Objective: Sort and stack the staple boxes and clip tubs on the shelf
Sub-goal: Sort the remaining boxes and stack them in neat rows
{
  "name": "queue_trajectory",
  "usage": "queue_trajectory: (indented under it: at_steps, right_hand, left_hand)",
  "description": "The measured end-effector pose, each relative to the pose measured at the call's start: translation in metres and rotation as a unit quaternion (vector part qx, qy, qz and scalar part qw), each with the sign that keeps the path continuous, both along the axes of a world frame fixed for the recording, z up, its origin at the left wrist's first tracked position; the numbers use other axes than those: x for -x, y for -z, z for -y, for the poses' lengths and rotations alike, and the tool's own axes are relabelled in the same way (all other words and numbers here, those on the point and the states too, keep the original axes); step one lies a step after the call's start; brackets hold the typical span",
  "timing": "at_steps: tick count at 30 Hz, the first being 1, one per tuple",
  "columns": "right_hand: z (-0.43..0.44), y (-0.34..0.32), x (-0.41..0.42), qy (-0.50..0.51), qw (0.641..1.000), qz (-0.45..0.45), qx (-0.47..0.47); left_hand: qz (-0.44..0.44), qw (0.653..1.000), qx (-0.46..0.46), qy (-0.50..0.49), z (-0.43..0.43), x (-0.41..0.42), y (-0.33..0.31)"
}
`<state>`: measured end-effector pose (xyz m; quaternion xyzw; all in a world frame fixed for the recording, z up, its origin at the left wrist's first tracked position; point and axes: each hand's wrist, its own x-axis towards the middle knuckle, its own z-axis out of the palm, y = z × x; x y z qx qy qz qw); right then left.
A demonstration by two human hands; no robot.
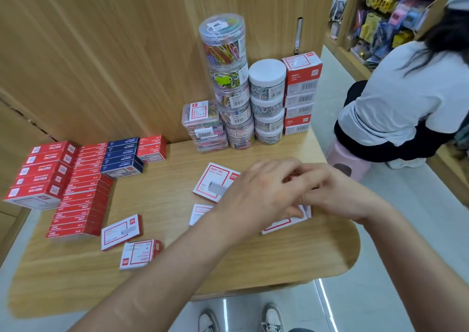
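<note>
My left hand (pixel 264 192) and my right hand (pixel 332 192) meet over flat white-and-red staple boxes (pixel 281 223) on the wooden shelf (pixel 177 276). Both hands press on these boxes, and the fingers hide most of them. Another flat staple box (pixel 212 180) lies just left of my left hand. Two loose boxes (pixel 120 231) (pixel 139 254) lie near the front left. Clear clip tubs (pixel 229 77) stand stacked at the back, beside a shorter tub stack with a white lid (pixel 267 100) and a pile of staple boxes (pixel 300 95).
Rows of red staple boxes (pixel 78 192) and blue ones (pixel 121 157) fill the shelf's left side. Small clear clip cases (pixel 203 126) are stacked by the tubs. A person in a white top (pixel 406 103) sits on a pink stool at the right. The wooden wall stands behind.
</note>
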<state>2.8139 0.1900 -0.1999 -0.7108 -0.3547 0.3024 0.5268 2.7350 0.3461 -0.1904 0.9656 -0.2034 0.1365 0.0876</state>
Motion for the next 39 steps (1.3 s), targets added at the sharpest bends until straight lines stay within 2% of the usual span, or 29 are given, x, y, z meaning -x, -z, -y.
queue_trajectory:
  at_steps: [2, 5, 7, 10, 13, 16, 20, 22, 23, 24, 26, 28, 30, 32, 36, 39]
  right_hand:
    - [0.0, 0.004, 0.0, 0.014, 1.0, 0.009, -0.007]
    - [0.002, 0.009, 0.001, 0.052, 0.998, 0.01, -0.024]
    - [0.001, 0.014, 0.005, 0.062, 0.996, 0.049, -0.041]
    - [-0.002, 0.023, 0.018, 0.082, 0.984, 0.15, -0.047]
    - [-0.006, 0.035, 0.035, 0.096, 0.969, 0.224, -0.031]
    - [-0.016, 0.046, 0.048, 0.14, 0.962, 0.232, -0.031]
    - [-0.025, 0.05, 0.056, 0.199, 0.948, 0.238, -0.073]
    - [-0.027, 0.048, 0.055, 0.211, 0.948, 0.223, -0.085]
    - [-0.028, 0.047, 0.054, 0.215, 0.949, 0.211, -0.09]
    - [-0.028, 0.046, 0.052, 0.22, 0.95, 0.2, -0.094]
    - [-0.03, 0.045, 0.049, 0.232, 0.953, 0.17, -0.097]
    - [-0.031, 0.044, 0.047, 0.247, 0.954, 0.136, -0.106]
    - [-0.033, 0.042, 0.047, 0.263, 0.952, 0.104, -0.119]
    - [-0.034, 0.04, 0.044, 0.276, 0.95, 0.079, -0.121]
    - [-0.037, 0.037, 0.037, 0.289, 0.953, 0.039, -0.085]
    - [-0.042, 0.032, 0.033, 0.281, 0.956, -0.001, -0.086]
  left_hand:
    - [0.015, 0.998, -0.009, -0.054, -0.003, 0.013, 0.013]
    - [-0.042, 0.99, 0.031, -0.132, -0.006, 0.032, 0.028]
    - [-0.02, 0.986, 0.056, -0.158, -0.005, 0.039, 0.032]
    - [0.029, 0.982, 0.089, -0.166, -0.002, 0.043, 0.036]
    - [0.029, 0.98, 0.119, -0.158, -0.005, 0.047, 0.045]
    - [0.016, 0.976, 0.142, -0.166, -0.004, 0.045, 0.055]
    - [-0.063, 0.956, 0.25, -0.139, -0.006, 0.045, 0.034]
    - [-0.055, 0.939, 0.275, -0.199, -0.022, 0.043, 0.021]
    - [-0.034, 0.934, 0.246, -0.256, -0.034, 0.039, 0.016]
    - [-0.034, 0.932, 0.181, -0.313, -0.044, 0.035, 0.013]
    - [-0.119, 0.908, 0.051, -0.398, -0.057, 0.028, 0.011]
    - [-0.192, 0.886, 0.018, -0.421, -0.056, 0.024, 0.014]
    - [-0.181, 0.886, 0.019, -0.426, -0.052, 0.022, 0.019]
    - [-0.148, 0.887, 0.067, -0.432, -0.055, 0.022, 0.021]
    - [-0.062, 0.879, 0.251, -0.4, -0.053, 0.032, 0.014]
    - [-0.043, 0.882, 0.303, -0.359, -0.03, 0.034, 0.005]
